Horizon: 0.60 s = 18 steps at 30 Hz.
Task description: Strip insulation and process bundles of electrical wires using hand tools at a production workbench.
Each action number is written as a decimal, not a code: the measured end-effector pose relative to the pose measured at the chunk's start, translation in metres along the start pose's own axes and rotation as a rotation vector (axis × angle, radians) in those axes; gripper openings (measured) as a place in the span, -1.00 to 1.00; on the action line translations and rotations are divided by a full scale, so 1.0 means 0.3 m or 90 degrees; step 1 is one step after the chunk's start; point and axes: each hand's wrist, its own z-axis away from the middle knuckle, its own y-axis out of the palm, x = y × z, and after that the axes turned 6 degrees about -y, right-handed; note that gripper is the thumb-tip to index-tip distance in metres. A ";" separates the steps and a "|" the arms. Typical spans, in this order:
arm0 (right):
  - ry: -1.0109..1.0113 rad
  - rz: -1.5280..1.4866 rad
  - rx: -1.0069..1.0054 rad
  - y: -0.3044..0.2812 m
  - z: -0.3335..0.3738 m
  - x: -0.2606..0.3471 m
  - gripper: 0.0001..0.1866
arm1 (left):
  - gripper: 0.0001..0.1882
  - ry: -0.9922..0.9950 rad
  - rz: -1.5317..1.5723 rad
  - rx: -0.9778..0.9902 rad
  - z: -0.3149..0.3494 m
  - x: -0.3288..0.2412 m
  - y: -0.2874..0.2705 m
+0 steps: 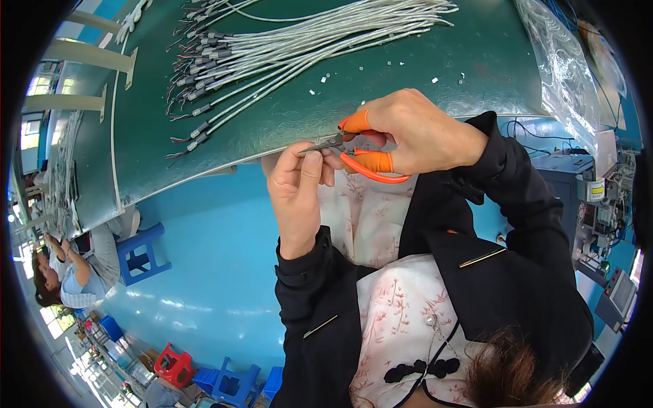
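My right hand (428,132), with orange covers on the thumb and a finger, is closed around a pair of needle-nose pliers (375,175) with orange grips. Their dark pointed jaws reach left to the fingertips of my left hand (296,190), just off the table's near edge. Thumb and fingers of that hand are pinched together at the jaw tips; what is between them is too small to make out. Beyond my hands, many pale sheathed cables (299,51) lie in a bundle on the green table (272,122), with dark sleeves and thin coloured wires at their left ends.
Small white scraps (323,79) dot the table beyond my hands. Clear plastic sheeting (561,58) hangs over its right end. Further left, another person (85,268) sits at a bench near a blue stool (144,255). A red stool (174,365) stands behind on the blue floor.
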 end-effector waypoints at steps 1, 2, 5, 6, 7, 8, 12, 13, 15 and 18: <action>-0.003 0.001 -0.002 0.004 0.002 -0.003 -0.67 | -0.84 -0.001 -0.004 0.008 0.001 0.007 -0.007; -0.007 0.002 -0.004 0.009 0.004 -0.007 -0.67 | -0.82 -0.001 -0.007 0.016 0.001 0.008 -0.007; -0.014 -0.005 -0.014 0.017 0.005 -0.014 -0.67 | -0.85 -0.021 0.008 -0.003 0.004 0.005 0.006; -0.017 -0.015 -0.021 0.019 0.005 -0.014 -0.67 | -0.85 -0.030 0.015 -0.014 0.006 0.003 0.008; -0.021 -0.024 -0.028 0.021 0.004 -0.014 -0.68 | -0.85 -0.030 0.014 -0.015 0.008 0.002 0.006; -0.021 -0.024 -0.028 0.021 0.004 -0.014 -0.68 | -0.85 -0.034 0.017 -0.011 0.009 0.001 0.005; -0.029 -0.038 -0.029 0.019 0.002 -0.013 -0.68 | -0.83 -0.047 0.023 0.008 0.009 0.008 -0.009; -0.020 -0.032 -0.015 0.013 0.001 -0.009 -0.68 | -0.82 -0.052 0.024 0.018 0.007 0.014 -0.015; -0.002 -0.021 0.013 0.004 -0.001 -0.004 -0.68 | -0.81 -0.057 0.025 0.028 0.005 0.018 -0.022; -0.014 -0.021 0.007 0.006 0.003 -0.016 -0.68 | -0.80 -0.071 0.028 0.039 0.003 0.015 -0.016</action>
